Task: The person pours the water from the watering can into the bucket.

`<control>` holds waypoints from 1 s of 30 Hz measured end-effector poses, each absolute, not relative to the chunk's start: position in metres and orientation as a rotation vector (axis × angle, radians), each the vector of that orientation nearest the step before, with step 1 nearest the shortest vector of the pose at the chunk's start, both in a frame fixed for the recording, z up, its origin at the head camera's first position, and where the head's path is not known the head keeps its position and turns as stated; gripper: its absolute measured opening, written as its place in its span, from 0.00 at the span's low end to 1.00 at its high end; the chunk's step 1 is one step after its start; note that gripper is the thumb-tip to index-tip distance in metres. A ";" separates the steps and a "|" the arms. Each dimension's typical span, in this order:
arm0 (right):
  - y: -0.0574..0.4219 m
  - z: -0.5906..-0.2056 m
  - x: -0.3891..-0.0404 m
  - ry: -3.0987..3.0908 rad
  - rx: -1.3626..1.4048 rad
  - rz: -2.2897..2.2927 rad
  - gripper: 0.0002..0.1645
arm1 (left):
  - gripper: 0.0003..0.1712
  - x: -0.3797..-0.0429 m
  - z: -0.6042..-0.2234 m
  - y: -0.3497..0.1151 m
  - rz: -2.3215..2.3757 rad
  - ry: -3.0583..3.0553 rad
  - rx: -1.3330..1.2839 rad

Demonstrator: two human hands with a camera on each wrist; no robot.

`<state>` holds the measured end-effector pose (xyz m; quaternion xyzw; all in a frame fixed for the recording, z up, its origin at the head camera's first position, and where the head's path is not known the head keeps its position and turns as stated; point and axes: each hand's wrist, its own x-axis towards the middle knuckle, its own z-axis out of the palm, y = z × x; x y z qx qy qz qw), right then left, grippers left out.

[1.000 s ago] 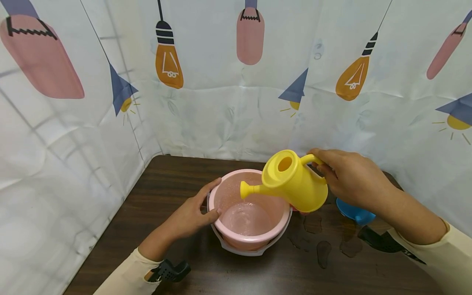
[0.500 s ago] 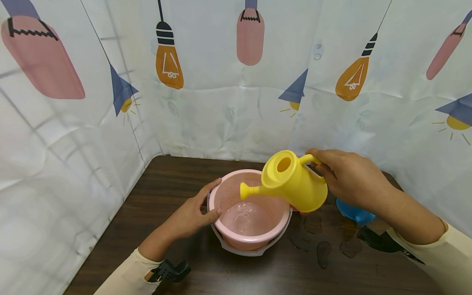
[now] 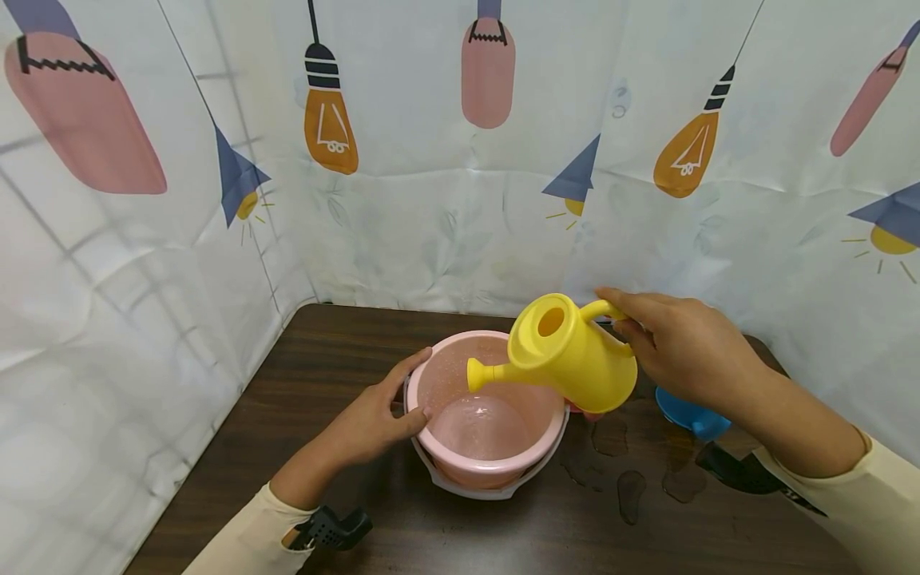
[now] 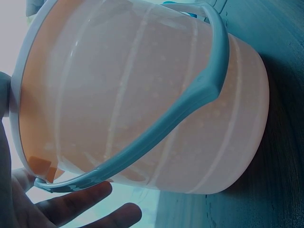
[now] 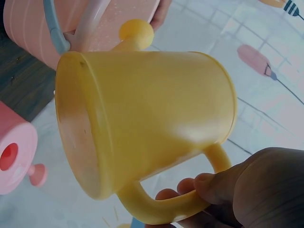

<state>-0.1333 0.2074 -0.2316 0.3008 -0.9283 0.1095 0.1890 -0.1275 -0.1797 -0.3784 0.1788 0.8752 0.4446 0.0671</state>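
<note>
A yellow watering can (image 3: 575, 359) is held by its handle in my right hand (image 3: 690, 347). It tips to the left, with its spout over a pink bucket (image 3: 496, 463). In the right wrist view, fingers and thumb curl round the can's handle (image 5: 166, 209). Shallow water shows on the bucket floor; no stream from the spout can be made out. My left hand (image 3: 377, 415) holds the bucket's left rim, thumb over the edge and fingers along the outside. The bucket's pale carrying handle (image 4: 156, 130) hangs down its side in the left wrist view.
A blue plastic object (image 3: 693, 415) lies on the dark wooden table (image 3: 345, 335), partly behind my right forearm. A pink watering can (image 5: 21, 147) stands nearby, mostly hidden in the head view. Water puddles (image 3: 631, 495) spot the table. A printed curtain (image 3: 431, 216) encloses it.
The yellow watering can has tipped very slightly further left. Ripples on the water in the bucket have calmed. My left hand and the bucket have stayed put.
</note>
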 end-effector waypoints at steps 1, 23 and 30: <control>0.207 -0.232 -0.133 -2.606 0.846 0.310 0.31 | 0.47 -0.127 -0.378 -0.180 1.338 2.639 0.537; 0.207 -0.235 -0.131 -2.527 0.835 0.365 0.32 | 0.47 -0.128 -0.379 -0.180 1.336 2.645 0.553; 0.206 -0.235 -0.132 -2.500 0.851 0.353 0.32 | 0.47 -0.128 -0.379 -0.180 1.345 2.640 0.553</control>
